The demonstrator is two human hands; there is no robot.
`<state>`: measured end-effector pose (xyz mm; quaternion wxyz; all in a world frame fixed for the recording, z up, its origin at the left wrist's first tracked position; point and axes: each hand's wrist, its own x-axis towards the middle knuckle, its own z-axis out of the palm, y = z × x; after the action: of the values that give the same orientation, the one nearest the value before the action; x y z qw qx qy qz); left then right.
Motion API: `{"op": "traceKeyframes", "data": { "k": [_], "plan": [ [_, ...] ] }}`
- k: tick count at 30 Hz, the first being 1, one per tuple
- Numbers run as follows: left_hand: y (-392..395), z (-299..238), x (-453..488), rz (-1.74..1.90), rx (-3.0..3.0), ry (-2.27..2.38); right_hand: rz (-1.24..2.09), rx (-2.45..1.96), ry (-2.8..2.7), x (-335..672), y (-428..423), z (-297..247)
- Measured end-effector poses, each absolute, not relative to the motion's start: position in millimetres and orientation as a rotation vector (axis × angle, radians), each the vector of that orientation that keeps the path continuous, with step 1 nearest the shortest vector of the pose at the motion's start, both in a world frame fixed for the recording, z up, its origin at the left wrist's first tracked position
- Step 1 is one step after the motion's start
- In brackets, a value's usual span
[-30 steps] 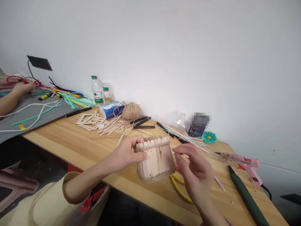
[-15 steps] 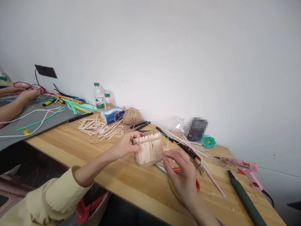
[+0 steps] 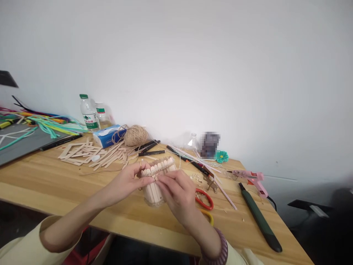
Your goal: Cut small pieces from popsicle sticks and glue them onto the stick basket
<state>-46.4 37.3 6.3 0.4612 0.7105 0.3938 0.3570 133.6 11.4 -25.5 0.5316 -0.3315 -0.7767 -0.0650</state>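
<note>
A small box made of wooden craft sticks [image 3: 152, 193], with rounded tips along its top and twine trim near its upper and lower edges, is held above the table. My left hand [image 3: 124, 186] grips its left side, thumb on the front and fingers over the rim. At the front, just below the upper trim, the fingertips of my right hand [image 3: 179, 191] are pinched together against the box. Whatever they hold is hidden. Scissors [image 3: 211, 202] with red and yellow handles lie partly behind my right wrist.
Behind the box are a twine ball [image 3: 135, 135], a blue tissue pack [image 3: 109, 136], loose craft sticks [image 3: 82, 152] and black pens [image 3: 152, 152]. A pink glue gun [image 3: 255, 176] and a dark green tool [image 3: 259, 217] lie at right. Bottles [image 3: 89, 117] stand by the wall.
My right hand has moved left, from beside the box onto its front. The box is tilted more. The view has swung right, so the other person's hands are out of sight.
</note>
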Motion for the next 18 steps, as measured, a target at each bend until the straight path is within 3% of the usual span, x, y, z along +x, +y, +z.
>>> {"op": "traceKeyframes", "data": {
  "k": [7, 13, 18],
  "plan": [
    [62, -21, -53, 0.997, 2.382, 1.113, 0.018, -0.911, -1.764, 145, -5, -26],
    [84, -43, -59, 1.125, 2.344, 1.211, 0.075, -0.957, -1.730, 157, -28, -30],
    [36, -30, -37, 1.235, 2.127, 1.232, 0.024, -0.956, -1.748, 158, -39, -35]
  ]
}}
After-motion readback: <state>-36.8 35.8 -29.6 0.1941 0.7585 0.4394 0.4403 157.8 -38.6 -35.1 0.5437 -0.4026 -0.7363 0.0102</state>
